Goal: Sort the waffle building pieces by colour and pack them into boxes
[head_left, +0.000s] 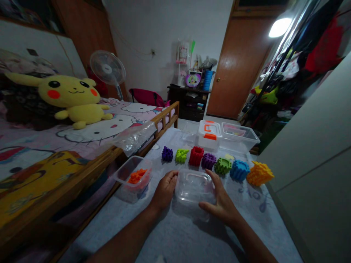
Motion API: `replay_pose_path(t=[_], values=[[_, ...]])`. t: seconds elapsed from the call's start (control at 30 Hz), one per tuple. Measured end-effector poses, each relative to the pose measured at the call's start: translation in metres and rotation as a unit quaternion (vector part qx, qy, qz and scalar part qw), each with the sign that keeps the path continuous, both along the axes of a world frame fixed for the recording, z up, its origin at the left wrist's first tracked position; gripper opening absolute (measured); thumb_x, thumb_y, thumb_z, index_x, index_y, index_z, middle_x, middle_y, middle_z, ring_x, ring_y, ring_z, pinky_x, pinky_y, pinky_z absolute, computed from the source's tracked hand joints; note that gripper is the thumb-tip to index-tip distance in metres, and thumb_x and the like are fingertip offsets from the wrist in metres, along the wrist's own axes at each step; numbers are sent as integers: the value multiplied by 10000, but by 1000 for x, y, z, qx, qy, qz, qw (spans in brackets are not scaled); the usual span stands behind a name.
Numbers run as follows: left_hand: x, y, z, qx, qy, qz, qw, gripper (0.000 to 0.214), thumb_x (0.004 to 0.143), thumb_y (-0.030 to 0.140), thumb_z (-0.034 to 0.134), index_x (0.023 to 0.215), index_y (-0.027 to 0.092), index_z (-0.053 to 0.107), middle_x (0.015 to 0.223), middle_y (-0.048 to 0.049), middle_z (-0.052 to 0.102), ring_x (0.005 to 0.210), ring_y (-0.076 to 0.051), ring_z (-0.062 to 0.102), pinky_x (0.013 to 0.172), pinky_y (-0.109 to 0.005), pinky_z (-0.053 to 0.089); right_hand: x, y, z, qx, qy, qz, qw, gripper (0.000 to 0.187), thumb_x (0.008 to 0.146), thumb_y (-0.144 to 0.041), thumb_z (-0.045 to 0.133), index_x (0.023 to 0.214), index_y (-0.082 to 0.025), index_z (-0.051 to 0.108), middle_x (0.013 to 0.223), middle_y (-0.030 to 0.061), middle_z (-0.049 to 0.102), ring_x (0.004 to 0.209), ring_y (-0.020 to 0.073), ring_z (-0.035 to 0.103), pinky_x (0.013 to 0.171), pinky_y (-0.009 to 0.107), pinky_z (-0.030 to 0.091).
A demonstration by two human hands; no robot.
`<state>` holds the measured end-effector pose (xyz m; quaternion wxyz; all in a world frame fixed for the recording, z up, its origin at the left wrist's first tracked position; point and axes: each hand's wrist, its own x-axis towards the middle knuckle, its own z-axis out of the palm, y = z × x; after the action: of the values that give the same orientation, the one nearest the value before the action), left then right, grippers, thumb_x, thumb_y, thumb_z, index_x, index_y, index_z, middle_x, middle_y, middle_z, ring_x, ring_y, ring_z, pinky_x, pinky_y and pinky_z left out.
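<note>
A clear plastic box (194, 186) stands on the cloth-covered table in front of me, held between both palms. My left hand (165, 190) presses its closed fingers along the left side of the box. On the right side, my right hand (221, 199) grips it, thumb toward the near edge and fingers toward the far corner. Whether a separate lid covers the box is hard to tell. Behind it runs a row of interlocked foam-like cubes, among them a red cube (196, 156), a purple cube (208, 160), a green cube (223, 166) and a blue cube (239, 170).
Left of my hands sits an open clear tub (120, 178) with orange pieces (137, 176) inside. A white-lidded box (210, 129) with orange latches and another clear container (246, 137) stand at the back. A wooden bed rail (109, 157) borders the left; a pale cabinet (315, 164) borders the right.
</note>
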<state>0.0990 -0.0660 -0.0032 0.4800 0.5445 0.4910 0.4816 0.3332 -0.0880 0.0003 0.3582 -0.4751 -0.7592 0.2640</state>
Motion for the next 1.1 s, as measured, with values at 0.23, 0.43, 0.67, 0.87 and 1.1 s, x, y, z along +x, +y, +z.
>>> replay_pose_path(t=[0.23,0.43,0.67,0.87,1.1], values=[[-5,1,-1,-5,47,26,999,276,858,365,492,986,177,647,837,-24,664,759,-183,603,702,-272,463,22,3,18,-77,64,-23,995,768,757,-646,598,1392,-250,426,1442,118,444,1354,346,397,1130,516,307],[-18,5,-1,-39,42,70,996,234,766,304,499,903,187,648,602,46,499,531,-126,455,507,-220,343,61,10,26,-168,73,-42,982,751,743,-677,607,1367,-272,505,1432,106,506,1299,363,468,1085,551,352],[-23,7,3,-44,64,92,993,257,705,259,453,832,180,662,551,47,479,517,-129,428,505,-230,314,93,11,33,-239,66,-11,969,813,717,-714,624,1380,-256,521,1436,102,522,1313,364,466,1106,556,331],[-25,10,6,-37,47,123,991,235,727,342,502,797,174,651,648,14,566,589,-147,498,535,-243,363,119,8,41,-261,37,7,965,863,693,-709,646,1421,-273,489,1506,98,444,1372,373,397,1114,547,327],[-29,14,4,-45,44,159,985,254,733,349,513,812,164,667,706,-8,613,608,-151,542,579,-257,418,137,7,36,-302,0,42,952,928,664,-712,667,1445,-253,465,1523,115,413,1387,355,381,1126,510,320]])
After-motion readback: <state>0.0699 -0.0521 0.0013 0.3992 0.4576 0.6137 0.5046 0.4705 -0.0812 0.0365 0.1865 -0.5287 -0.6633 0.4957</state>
